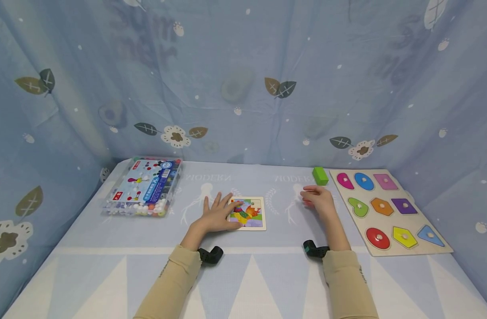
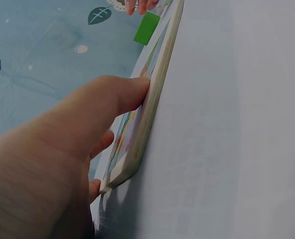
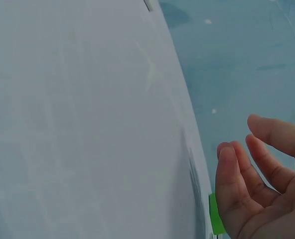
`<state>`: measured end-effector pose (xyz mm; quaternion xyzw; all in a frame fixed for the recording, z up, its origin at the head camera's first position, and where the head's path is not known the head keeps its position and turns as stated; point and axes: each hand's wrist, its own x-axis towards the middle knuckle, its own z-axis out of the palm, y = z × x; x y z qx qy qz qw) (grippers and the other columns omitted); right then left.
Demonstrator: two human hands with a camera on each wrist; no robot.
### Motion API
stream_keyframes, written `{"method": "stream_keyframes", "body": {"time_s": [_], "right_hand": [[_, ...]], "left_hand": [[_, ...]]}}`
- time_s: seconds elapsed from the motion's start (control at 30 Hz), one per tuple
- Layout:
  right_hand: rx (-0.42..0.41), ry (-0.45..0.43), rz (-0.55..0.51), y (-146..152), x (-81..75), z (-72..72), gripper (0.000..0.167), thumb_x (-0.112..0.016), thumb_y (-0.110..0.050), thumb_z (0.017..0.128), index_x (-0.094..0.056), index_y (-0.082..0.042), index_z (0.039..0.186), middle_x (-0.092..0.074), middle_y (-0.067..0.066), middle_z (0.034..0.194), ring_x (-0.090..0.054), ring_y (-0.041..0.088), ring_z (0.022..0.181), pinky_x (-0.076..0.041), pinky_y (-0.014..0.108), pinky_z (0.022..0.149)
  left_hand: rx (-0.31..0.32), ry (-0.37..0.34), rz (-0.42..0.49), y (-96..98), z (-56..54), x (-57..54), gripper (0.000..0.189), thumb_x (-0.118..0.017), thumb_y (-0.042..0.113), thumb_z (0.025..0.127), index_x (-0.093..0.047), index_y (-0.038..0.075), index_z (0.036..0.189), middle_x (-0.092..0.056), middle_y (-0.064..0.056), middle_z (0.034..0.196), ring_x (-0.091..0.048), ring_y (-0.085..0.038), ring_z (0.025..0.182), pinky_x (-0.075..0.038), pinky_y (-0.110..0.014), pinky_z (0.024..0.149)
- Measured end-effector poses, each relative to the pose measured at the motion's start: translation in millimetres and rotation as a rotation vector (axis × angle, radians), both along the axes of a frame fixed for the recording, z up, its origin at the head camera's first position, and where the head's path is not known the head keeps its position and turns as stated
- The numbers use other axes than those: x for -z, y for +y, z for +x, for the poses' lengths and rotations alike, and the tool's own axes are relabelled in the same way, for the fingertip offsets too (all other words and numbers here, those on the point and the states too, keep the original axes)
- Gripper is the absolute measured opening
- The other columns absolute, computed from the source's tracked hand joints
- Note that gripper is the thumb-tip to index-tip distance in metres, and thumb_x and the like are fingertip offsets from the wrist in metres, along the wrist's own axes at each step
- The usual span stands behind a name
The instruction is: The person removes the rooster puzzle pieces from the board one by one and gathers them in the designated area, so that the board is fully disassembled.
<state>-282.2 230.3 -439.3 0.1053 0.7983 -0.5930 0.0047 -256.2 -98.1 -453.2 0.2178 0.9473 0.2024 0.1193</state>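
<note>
A small wooden picture puzzle [image 1: 256, 214] with a pale frame and a colourful animal picture lies on the table. My left hand [image 1: 216, 216] is spread over its left side, with thumb and fingers straight. In the left wrist view the thumb [image 2: 132, 93] rests on the near edge of the puzzle [image 2: 150, 112]. My right hand [image 1: 320, 202] hovers right of the puzzle with its fingers loosely bent and nothing between them. Just beyond that hand stands a green block [image 1: 320, 176]. Part of the same block [image 3: 216, 214] shows behind the fingers [image 3: 228, 164] in the right wrist view.
At the right lies a wooden shape board [image 1: 363, 223] with several coloured knobbed pieces. A clear plastic case [image 1: 164, 186] of coloured beads and parts, with a printed label, sits at the back left. Blue patterned curtain [image 1: 243, 88] surrounds the table's back and sides.
</note>
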Motion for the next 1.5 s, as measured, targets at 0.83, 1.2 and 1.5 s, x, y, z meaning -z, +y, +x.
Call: {"method": "stream_keyframes", "body": {"time_s": [0.83, 1.2, 1.5], "right_hand": [[-0.110, -0.003, 0.029, -45.9, -2.8, 3.2, 0.034, -0.064, -0.016, 0.086, -0.059, 0.003, 0.114, -0.060, 0.010, 0.094, -0.060, 0.012, 0.076, -0.053, 0.023, 0.069], [-0.178, 0.003, 0.043, -74.0, -1.7, -0.5, 0.028, -0.065, -0.012, 0.085, -0.061, 0.002, 0.109, -0.062, 0.013, 0.096, -0.062, 0.014, 0.076, -0.054, 0.028, 0.071], [-0.248, 0.003, 0.073, -93.2, -0.8, -2.5, 0.025, -0.066, -0.010, 0.083, -0.063, 0.000, 0.105, -0.062, 0.013, 0.095, -0.061, 0.015, 0.074, -0.053, 0.027, 0.068]], "left_hand": [[-0.031, 0.010, 0.007, 2.7, -1.4, 3.4, 0.081, -0.062, 0.055, 0.077, -0.031, 0.019, 0.144, -0.015, -0.007, 0.154, 0.002, -0.036, 0.141, 0.012, -0.063, 0.103], [-0.042, 0.012, 0.038, 1.8, -1.9, 5.3, 0.080, -0.064, 0.053, 0.076, -0.036, 0.018, 0.141, -0.016, -0.008, 0.154, 0.001, -0.036, 0.141, 0.012, -0.063, 0.103], [-0.056, -0.004, 0.050, -0.4, -2.3, 4.1, 0.077, -0.063, 0.051, 0.077, -0.036, 0.019, 0.141, -0.015, -0.007, 0.154, 0.003, -0.035, 0.141, 0.015, -0.061, 0.103]]}}
